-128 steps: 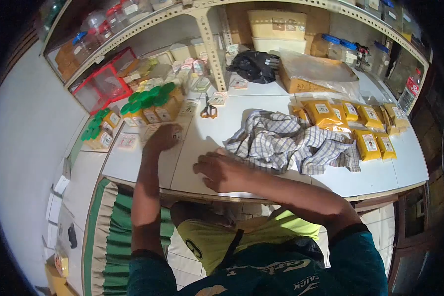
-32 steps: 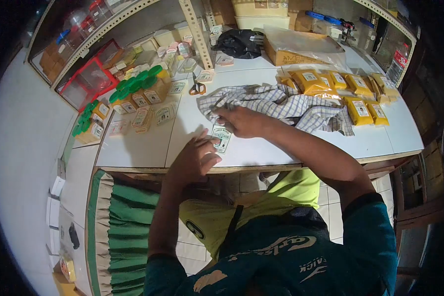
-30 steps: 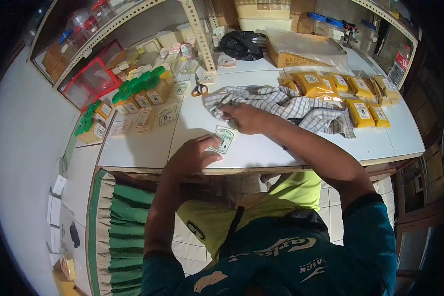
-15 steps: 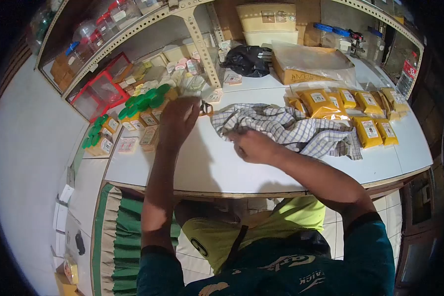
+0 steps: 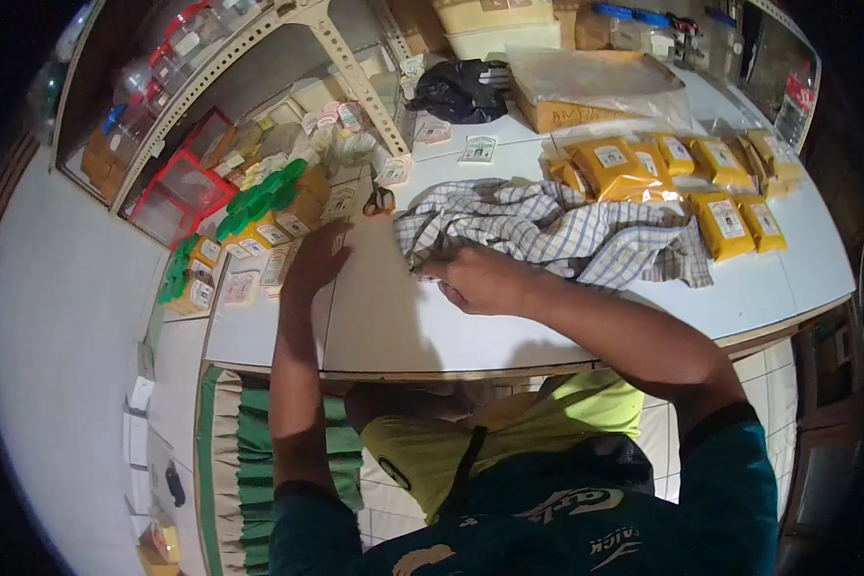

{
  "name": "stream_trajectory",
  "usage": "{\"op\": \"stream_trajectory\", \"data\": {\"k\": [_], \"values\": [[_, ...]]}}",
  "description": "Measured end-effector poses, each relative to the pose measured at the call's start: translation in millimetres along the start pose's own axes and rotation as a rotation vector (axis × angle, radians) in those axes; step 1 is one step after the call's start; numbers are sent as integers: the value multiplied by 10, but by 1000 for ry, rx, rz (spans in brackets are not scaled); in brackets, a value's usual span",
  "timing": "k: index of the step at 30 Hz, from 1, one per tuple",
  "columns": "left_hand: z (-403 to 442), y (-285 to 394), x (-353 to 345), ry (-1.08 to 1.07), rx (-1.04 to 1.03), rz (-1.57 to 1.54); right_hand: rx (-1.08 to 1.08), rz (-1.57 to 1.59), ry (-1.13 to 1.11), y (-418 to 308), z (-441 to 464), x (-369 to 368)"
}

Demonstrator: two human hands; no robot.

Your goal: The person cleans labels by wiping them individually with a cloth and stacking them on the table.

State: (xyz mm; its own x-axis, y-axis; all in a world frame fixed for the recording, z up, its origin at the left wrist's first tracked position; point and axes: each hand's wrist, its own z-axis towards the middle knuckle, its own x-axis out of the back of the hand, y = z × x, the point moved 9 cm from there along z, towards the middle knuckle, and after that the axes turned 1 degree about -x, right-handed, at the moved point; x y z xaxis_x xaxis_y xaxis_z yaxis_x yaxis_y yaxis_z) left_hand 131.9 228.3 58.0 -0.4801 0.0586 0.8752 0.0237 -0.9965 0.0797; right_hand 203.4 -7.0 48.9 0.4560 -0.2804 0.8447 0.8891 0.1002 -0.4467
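A perforated metal frame (image 5: 360, 82) rose over the white bench (image 5: 384, 326). The right grip (image 5: 485, 278) was bent at the near-left edge of the checked cloth (image 5: 547, 230), which spread beyond it and to its right, probably kept there to stay handy. The left grip (image 5: 318, 257) sat low beside a stack of labels (image 5: 274, 269); blur and angle left me unable to tell how far either grip was closed, or on what. Jars (image 5: 262, 204) and scissors (image 5: 381, 200) lay past the left grip, packets (image 5: 624, 173) well right of the right one, seemingly grouped to spare the hands room.
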Motion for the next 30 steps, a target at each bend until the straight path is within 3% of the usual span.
{"op": "stream_trajectory", "data": {"k": [4, 6, 8, 10, 17, 20, 22, 23, 25, 28, 30], "values": [[-479, -256, 222, -116, 221, 54, -19, 12, -64, 24, 20, -85], [-547, -341, 190, -155, 328, -141, 75, 38, 57, 62, 72, -65], [-542, -340, 301, -72, 376, -178, 114, 20, 75, 32, 68, -64], [-511, -310, 349, -153, 437, -157, 20, 94, 53, 87, 61, -29], [-522, -241, 445, -117, 339, -204, 45, 148, 109, 155, 75, -47], [-522, -229, 455, -106, 360, -162, 79, 204, 140, 147, 76, -27], [-558, -355, 543, 24, 491, -234, 74, 219, 162, 160, 78, -6], [-552, -296, 561, 23, 487, -234, 68, 236, 178, 163, 75, 7], [-514, 225, 1107, 532, 179, 87, 8, 250, 183, 184, 83, 32], [-586, 819, 893, 454, 210, 85, -115, 318, 236, 269, 77, 168], [-650, 1484, 442, 218, -23, 79, 75, 455, 658, 440, 6, 419]]}}
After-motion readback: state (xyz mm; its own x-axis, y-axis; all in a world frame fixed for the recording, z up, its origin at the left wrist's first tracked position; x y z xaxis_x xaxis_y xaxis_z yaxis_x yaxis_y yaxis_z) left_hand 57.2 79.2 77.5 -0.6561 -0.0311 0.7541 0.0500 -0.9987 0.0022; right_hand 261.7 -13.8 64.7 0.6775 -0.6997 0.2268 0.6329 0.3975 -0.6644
